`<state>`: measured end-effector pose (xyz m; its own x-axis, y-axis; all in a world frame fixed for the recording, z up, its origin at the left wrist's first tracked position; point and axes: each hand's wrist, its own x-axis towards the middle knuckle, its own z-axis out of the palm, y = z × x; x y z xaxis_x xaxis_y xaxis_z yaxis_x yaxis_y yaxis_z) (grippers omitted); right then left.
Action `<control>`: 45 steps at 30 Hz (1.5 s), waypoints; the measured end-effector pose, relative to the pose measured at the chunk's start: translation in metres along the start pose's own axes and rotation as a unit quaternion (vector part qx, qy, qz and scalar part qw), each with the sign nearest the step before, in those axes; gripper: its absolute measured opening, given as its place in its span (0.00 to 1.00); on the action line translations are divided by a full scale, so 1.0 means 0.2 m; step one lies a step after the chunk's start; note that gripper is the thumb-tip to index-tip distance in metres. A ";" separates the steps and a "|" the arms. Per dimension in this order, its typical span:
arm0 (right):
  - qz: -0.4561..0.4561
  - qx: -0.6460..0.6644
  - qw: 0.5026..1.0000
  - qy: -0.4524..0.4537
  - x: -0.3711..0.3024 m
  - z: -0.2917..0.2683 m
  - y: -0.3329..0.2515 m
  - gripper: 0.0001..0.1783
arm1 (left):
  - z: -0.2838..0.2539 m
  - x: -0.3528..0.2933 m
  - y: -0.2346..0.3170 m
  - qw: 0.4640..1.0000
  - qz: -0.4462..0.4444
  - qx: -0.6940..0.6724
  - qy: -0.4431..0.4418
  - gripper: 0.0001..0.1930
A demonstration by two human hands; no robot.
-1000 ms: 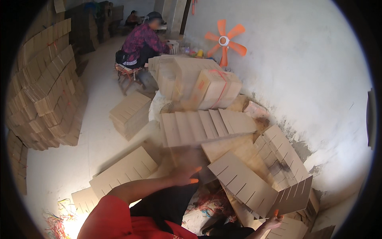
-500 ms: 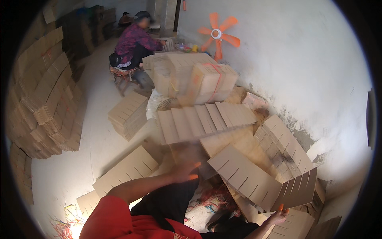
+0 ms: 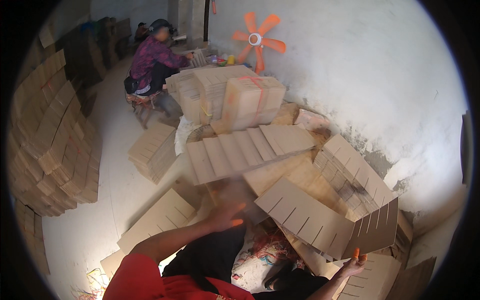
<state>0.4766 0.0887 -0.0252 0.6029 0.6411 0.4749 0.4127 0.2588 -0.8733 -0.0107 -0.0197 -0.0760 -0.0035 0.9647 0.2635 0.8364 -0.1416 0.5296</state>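
My left hand hovers left of a pale slotted cardboard sheet, with its fingers stretched out and nothing in them. Orange covers its fingertips. That sheet lies slanted over a wooden board. From its right end a darker slotted cardboard sheet stands tilted up. At the dark sheet's lower edge is my right hand, its orange-tipped fingers pointing up and slightly apart. Whether they touch the sheet is unclear. Beneath the right forearm lies another slotted sheet. A blurred dark patch beyond my left hand cannot be made out.
Overlapping cardboard sheets lie ahead, with a strapped bundle behind them. Slotted stacks stand at right and left. Tall cardboard piles line the left. A co-worker sits farther off near an orange fan.
The view has shifted a little, so the background appears moved leftward. Both hands stay in nearly the same places; the right fingertips point up a bit more. The two slotted sheets keep their positions.
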 end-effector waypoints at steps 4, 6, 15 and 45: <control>-0.008 -0.028 1.000 0.010 0.11 -0.06 0.25 0.14 | -0.02 0.04 0.05 0.999 0.007 -0.041 -0.014 0.31; -0.054 0.014 0.998 0.001 0.13 -0.06 0.36 0.12 | -0.03 0.03 0.04 1.000 0.004 -0.023 -0.020 0.31; -0.009 0.036 0.999 0.004 0.14 0.19 0.01 0.14 | -0.02 0.01 0.01 1.000 0.012 0.015 -0.006 0.32; -0.035 -0.053 0.998 0.000 0.11 0.10 0.07 0.13 | -0.07 0.05 0.06 1.000 0.003 -0.005 -0.021 0.31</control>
<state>0.4817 0.1211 -0.0292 0.5691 0.6246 0.5347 0.5240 0.2257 -0.8213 -0.0086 -0.0157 -0.0562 0.0248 0.9722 0.2329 0.8312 -0.1495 0.5354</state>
